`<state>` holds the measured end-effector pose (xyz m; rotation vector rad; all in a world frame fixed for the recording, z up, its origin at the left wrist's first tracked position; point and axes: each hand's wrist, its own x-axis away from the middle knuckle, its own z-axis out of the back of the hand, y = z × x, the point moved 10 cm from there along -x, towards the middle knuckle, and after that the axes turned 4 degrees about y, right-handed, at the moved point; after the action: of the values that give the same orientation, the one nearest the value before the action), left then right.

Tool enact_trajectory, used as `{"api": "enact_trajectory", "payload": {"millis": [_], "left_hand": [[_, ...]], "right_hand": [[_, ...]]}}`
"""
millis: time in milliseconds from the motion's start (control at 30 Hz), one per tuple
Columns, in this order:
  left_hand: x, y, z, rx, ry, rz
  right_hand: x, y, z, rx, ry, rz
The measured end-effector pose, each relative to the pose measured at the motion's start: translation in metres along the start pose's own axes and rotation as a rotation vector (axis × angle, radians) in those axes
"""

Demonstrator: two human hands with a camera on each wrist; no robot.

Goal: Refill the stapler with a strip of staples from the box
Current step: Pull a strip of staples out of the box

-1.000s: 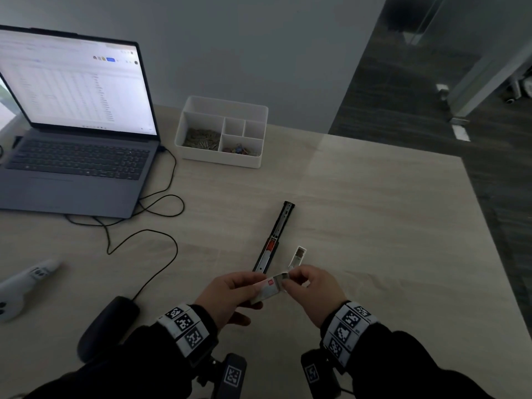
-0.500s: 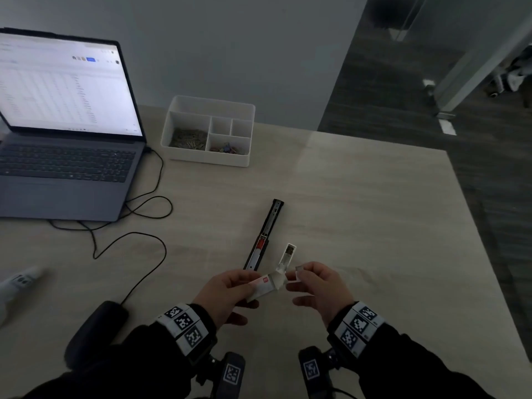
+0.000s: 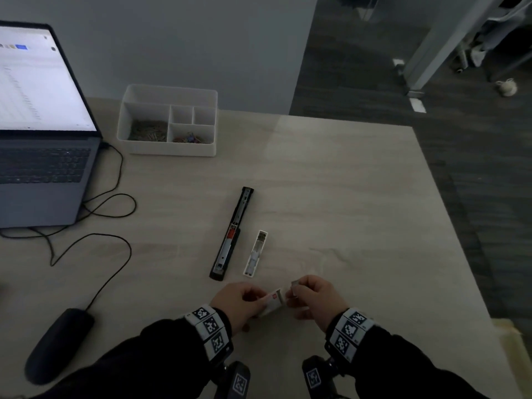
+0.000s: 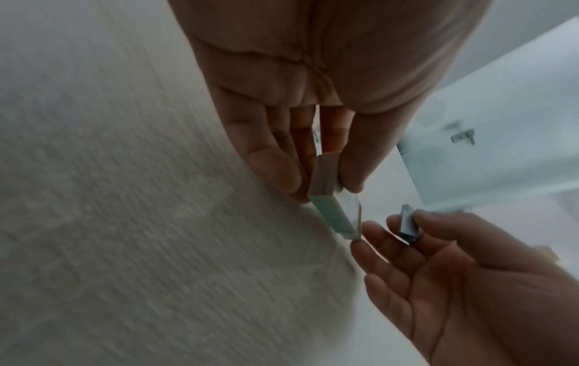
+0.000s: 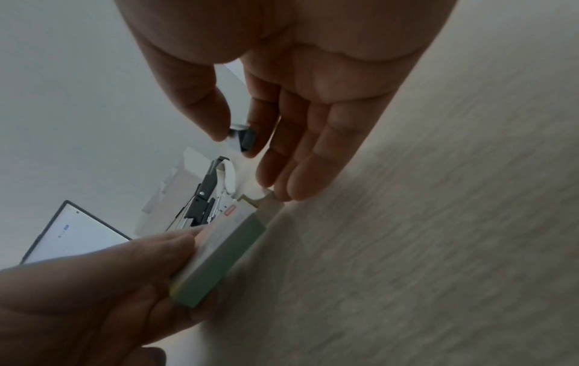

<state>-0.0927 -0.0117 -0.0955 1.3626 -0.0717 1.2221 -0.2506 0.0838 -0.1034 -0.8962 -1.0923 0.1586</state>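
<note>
Pinching a staple strip (image 5: pixel 239 137), right hand (image 3: pixel 313 298); left hand (image 3: pixel 239 303) fingers gripping the box (image 3: pixel 272 303).

The laptop (image 3: pixel 43 133) at the table's (image 3: pixel 345 197) far left corner is cut off by the picture's left edge, and its screen text is too blurred to read. The print on the staple box (image 3: pixel 272 303) near the table's near edge is too small to make out. Both wrist views smear the table grain, and their top edges crop the left hand (image 4: pixel 313 99) and the right hand (image 5: pixel 297 86). The small contents of the organizer tray (image 3: pixel 172 151) cannot be identified.
</note>
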Motion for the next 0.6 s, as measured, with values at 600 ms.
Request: {"api": "enact_trajectory", "payload": {"millis": [600], "left_hand": [[-0.012,0.027,-0.013,-0.545,0.101,-0.267]], "right_hand": [[0.0,-0.003,0.003,0.202,-0.04,0.16]]}}
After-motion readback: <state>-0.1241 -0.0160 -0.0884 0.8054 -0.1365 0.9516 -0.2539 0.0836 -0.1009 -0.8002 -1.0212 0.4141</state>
